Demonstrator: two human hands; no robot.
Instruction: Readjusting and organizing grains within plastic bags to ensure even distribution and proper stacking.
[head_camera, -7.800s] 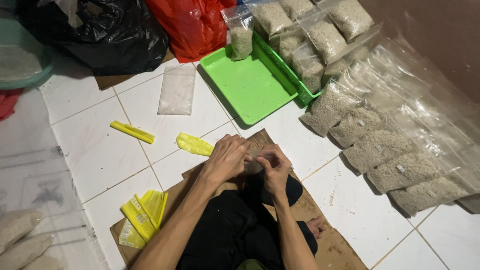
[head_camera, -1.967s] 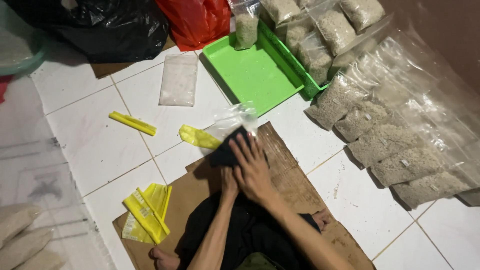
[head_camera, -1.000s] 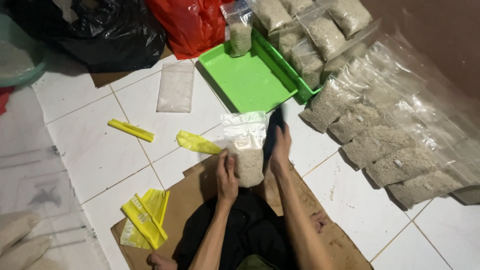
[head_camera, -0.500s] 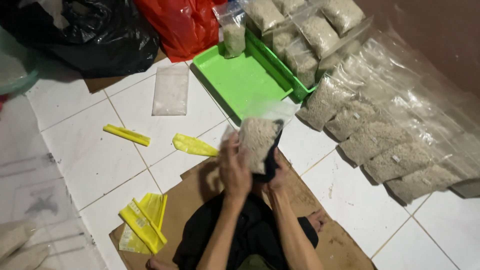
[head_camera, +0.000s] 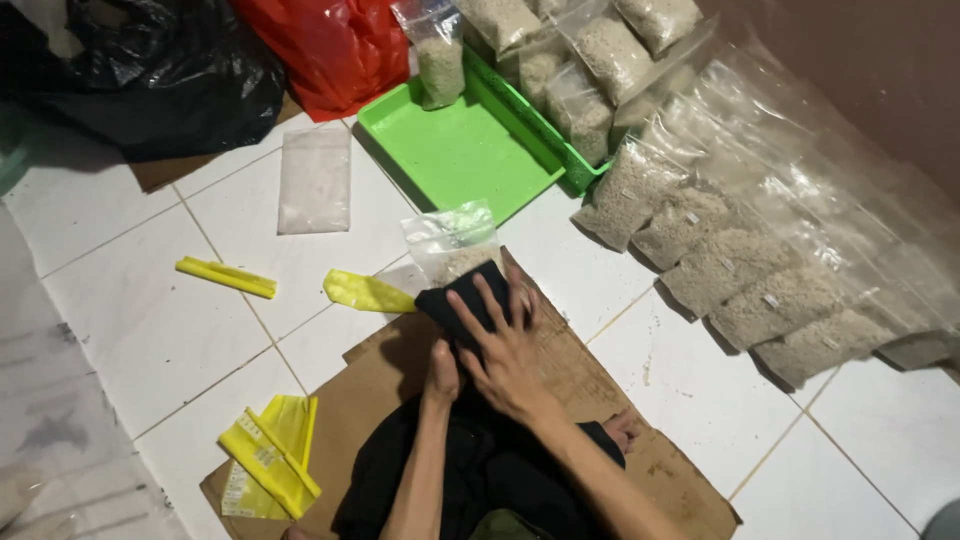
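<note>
Head view: against half a second ago, I see the clear grain-filled bag (head_camera: 455, 245) lowered from mid-air onto the far edge of the cardboard sheet (head_camera: 590, 385), just before the green tray (head_camera: 455, 155). Right hand (head_camera: 505, 345) lies flat, fingers spread, on black cloth (head_camera: 455, 305) against it. Left hand (head_camera: 441, 372) curls below, grip hidden.
</note>
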